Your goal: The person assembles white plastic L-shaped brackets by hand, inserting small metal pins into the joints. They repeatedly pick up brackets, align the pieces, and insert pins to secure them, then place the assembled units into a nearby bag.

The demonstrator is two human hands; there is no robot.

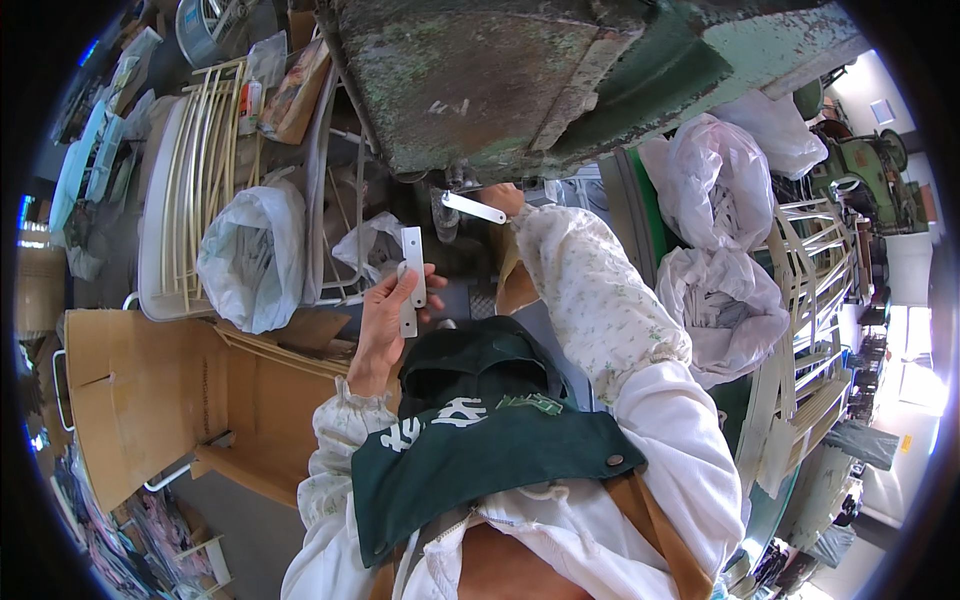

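Observation:
My left hand is closed around a couple of flat pale metal strips with small round holes, held upright and overlapping between thumb and fingers. Right of it, under the front of the big green machine, another such strip lies slanted at the machine's lower end. My right hand reaches in beside that strip. Its fingers are partly hidden by the machine's edge, so whether they grip the strip does not show. A floral sleeve cover wraps my right forearm.
White plastic bags with metal pieces stand left and right. An open cardboard box is at my left. Long pale strips are stacked on a rack at left and on another stack at right. The machine's heavy body overhangs my hands.

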